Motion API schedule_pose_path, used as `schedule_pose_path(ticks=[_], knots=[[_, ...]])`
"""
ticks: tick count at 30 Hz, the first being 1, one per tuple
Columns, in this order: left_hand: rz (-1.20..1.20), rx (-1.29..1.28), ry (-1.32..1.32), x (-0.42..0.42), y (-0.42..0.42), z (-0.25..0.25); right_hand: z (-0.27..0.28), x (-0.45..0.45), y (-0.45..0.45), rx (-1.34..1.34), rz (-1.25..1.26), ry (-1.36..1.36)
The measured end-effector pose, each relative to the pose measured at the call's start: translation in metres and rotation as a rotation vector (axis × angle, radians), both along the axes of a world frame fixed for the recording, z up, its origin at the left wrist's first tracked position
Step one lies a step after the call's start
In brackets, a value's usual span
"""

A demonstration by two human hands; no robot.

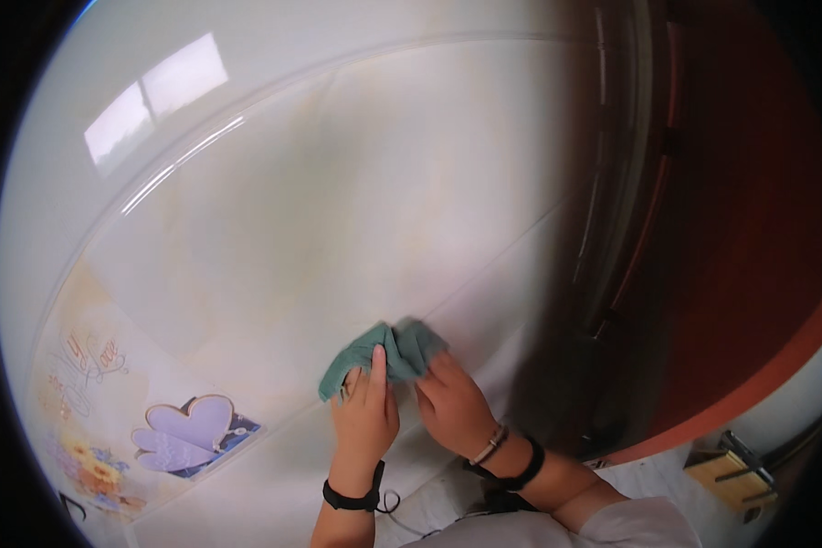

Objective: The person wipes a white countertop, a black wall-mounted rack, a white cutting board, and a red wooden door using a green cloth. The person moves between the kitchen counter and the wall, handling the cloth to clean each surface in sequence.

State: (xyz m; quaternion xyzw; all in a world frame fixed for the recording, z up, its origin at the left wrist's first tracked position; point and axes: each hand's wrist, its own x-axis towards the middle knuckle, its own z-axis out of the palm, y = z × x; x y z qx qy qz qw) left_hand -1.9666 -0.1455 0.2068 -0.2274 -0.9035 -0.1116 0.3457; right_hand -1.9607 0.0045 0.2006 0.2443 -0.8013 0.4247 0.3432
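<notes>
A crumpled green cloth [373, 359] is spread between my two hands, against a pale glossy surface [301, 240]. My left hand [366, 411] grips its left part, with one finger stretched over the top and the other fingers partly hidden by folds. On the cloth's right end, my right hand [455, 404] pinches the fabric; its fingers and that end of the cloth are blurred. Black bands circle both wrists, and a bracelet sits on the right one.
Purple heart shapes [192, 428] and a printed flower design [92, 469] with decorative writing mark the surface at lower left. A dark red panel [740, 240] rises on the right. A yellowish object with dark bars [733, 479] stands at lower right. A thin dark cable [401, 524] hangs near my left wrist.
</notes>
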Motion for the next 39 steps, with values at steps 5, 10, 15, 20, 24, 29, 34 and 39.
schedule_pose_path(ticks=[5, 10, 15, 20, 24, 29, 34, 39], knots=[[-0.159, 0.222, 0.150, 0.007, 0.015, -0.001, -0.002, 0.071, 0.040, 0.144, -0.039, 0.035], [-0.528, 0.441, 0.153, 0.041, 0.058, 0.002, 0.015, 0.143, 0.098, 0.051, -0.145, 0.498], [-0.889, 0.333, 0.245, 0.084, 0.125, 0.025, 0.015, 0.183, 0.164, -0.168, -0.604, 0.639], [-1.145, 0.019, 0.341, 0.108, 0.201, 0.051, 0.004, 0.190, 0.206, -0.517, -0.528, 0.088], [-0.986, 0.036, 0.329, 0.094, 0.232, 0.007, -0.010, 0.185, 0.237, -0.214, -0.234, 0.041], [-0.719, 0.075, 0.124, 0.116, 0.237, 0.063, 0.033, 0.173, 0.283, 0.059, 0.017, -0.032], [-0.557, 0.152, 0.155, 0.131, 0.254, 0.103, 0.074, 0.147, 0.310, 0.165, 0.185, 0.011], [-0.311, 0.282, 0.160, 0.149, 0.266, 0.016, 0.027, 0.133, 0.303, 0.255, 0.149, 0.108]])
